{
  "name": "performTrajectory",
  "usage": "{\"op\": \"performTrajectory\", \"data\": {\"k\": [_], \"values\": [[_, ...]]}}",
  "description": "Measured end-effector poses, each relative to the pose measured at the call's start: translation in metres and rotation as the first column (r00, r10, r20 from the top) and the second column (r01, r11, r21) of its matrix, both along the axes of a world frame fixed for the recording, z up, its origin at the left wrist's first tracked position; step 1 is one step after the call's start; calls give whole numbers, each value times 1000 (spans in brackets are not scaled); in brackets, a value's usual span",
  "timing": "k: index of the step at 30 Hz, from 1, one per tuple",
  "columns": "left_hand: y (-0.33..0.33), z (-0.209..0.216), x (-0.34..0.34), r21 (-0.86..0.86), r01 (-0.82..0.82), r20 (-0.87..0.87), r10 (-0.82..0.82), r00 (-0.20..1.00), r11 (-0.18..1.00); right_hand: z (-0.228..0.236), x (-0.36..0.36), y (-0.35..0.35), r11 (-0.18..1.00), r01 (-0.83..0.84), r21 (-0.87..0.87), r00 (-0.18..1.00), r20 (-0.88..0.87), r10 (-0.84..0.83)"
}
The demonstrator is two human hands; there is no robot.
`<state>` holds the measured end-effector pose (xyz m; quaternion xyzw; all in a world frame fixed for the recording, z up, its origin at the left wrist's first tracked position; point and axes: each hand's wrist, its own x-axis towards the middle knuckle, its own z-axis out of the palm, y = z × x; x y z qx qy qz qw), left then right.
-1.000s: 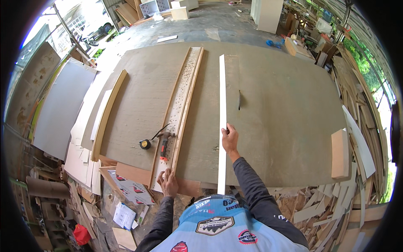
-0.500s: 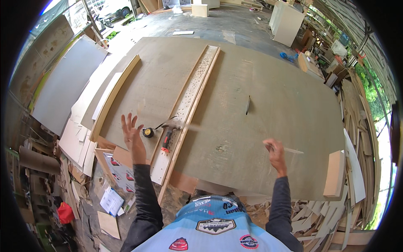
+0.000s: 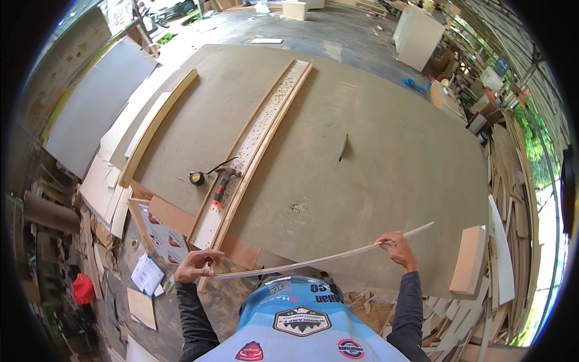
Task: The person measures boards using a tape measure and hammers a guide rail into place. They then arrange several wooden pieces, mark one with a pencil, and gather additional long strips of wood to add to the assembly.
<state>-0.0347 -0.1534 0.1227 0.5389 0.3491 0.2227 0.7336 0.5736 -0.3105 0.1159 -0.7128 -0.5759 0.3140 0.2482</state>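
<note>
A long thin wooden strip (image 3: 301, 264) spans the space before my body, bowed downward in a gentle curve. My right hand (image 3: 398, 250) pinches it, with a short length jutting past the fingers to the right. At its left end, my left hand (image 3: 198, 265) is closed on the tip, over the near end of the tray-like board. That long narrow board (image 3: 252, 142) has raised wooden edges and many dark specks on its white face. A hammer (image 3: 223, 187) with a red and black grip lies across it. Left of the hammer sits a black and yellow tape measure (image 3: 196, 178).
The large grey-brown sheet (image 3: 374, 169) forms the work surface, bearing a small dark curved object (image 3: 343, 148). A wooden block (image 3: 467, 259) stands at its right corner, and a long wooden rail (image 3: 158, 130) at its left edge. Scrap wood (image 3: 446, 314) litters the floor at lower right.
My left hand has come down from a raised, spread pose to close on the strip's left end. My right hand has moved nearer my body, bringing the strip crosswise before me.
</note>
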Motion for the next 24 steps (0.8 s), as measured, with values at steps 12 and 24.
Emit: {"op": "performTrajectory", "data": {"k": [12,24], "values": [[-143,-16,4,448,-472,-338,632,697,760,-18,11,89,924,-381,17,924,33,380],[-256,-95,21,525,-777,-419,900,119,348,-1,-65,112,758,-637,138,743,370,557]]}}
